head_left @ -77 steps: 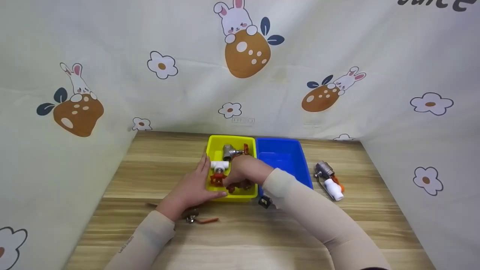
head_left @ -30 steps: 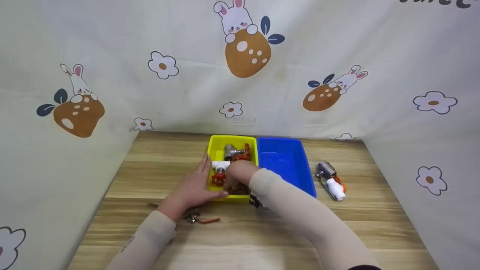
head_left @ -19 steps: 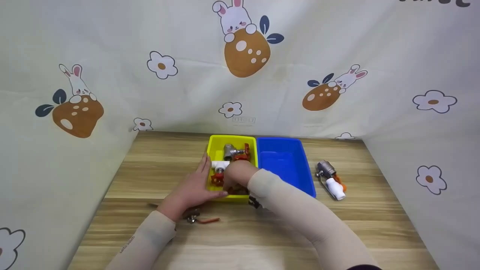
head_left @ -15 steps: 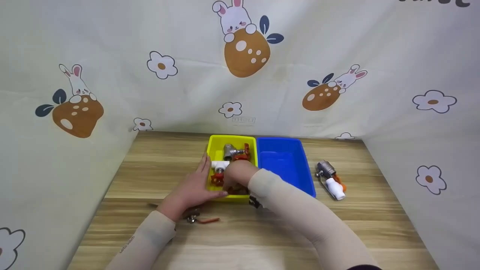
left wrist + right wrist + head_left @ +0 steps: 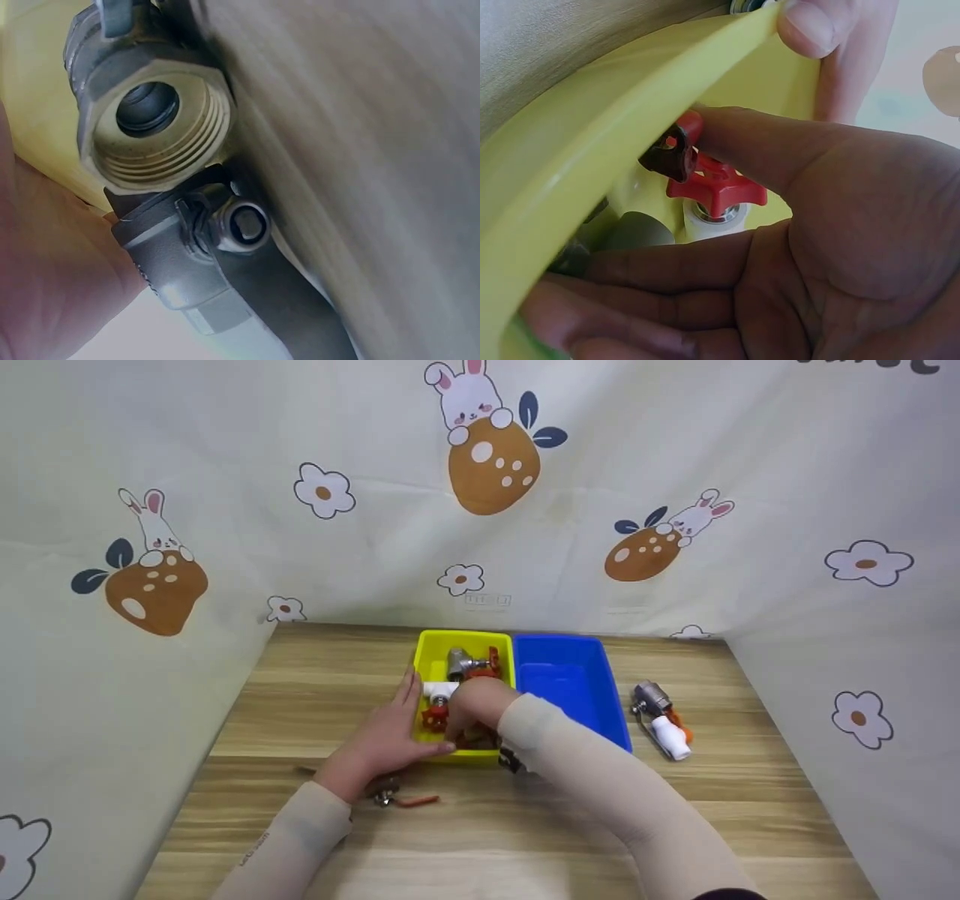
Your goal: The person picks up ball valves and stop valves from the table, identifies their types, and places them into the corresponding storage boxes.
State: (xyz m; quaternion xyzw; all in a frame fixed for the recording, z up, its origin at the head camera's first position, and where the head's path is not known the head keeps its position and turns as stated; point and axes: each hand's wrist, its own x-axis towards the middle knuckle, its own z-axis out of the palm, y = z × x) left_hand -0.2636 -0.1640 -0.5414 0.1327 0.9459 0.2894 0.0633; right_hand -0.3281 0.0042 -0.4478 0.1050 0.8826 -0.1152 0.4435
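My left hand (image 5: 379, 739) rests with straight fingers along the left side of the yellow bin (image 5: 463, 633), its thumb on the front rim. Down inside that bin, my right hand (image 5: 484, 706) is around a valve with a dark red handle (image 5: 673, 154); in the right wrist view the thumb bears on the handle, and the fingers reach toward a partly hidden metal body. Beside it stands a white valve (image 5: 441, 689) with a red star-shaped handwheel (image 5: 718, 190). A metal gate valve (image 5: 458, 664) with a red handwheel lies at the bin's back.
An empty blue bin (image 5: 559, 682) adjoins the yellow one. Right of it lie a metal ball valve (image 5: 653, 697) and a white valve (image 5: 671, 737). Near my left wrist are metal ball valves, one with a hexagonal threaded end (image 5: 154, 120), another with a dark lever (image 5: 289, 300).
Since the oldest frame my right hand has shifted slightly left and lower within the yellow bin. Over the last half second it barely moves. The left hand has stayed in place.
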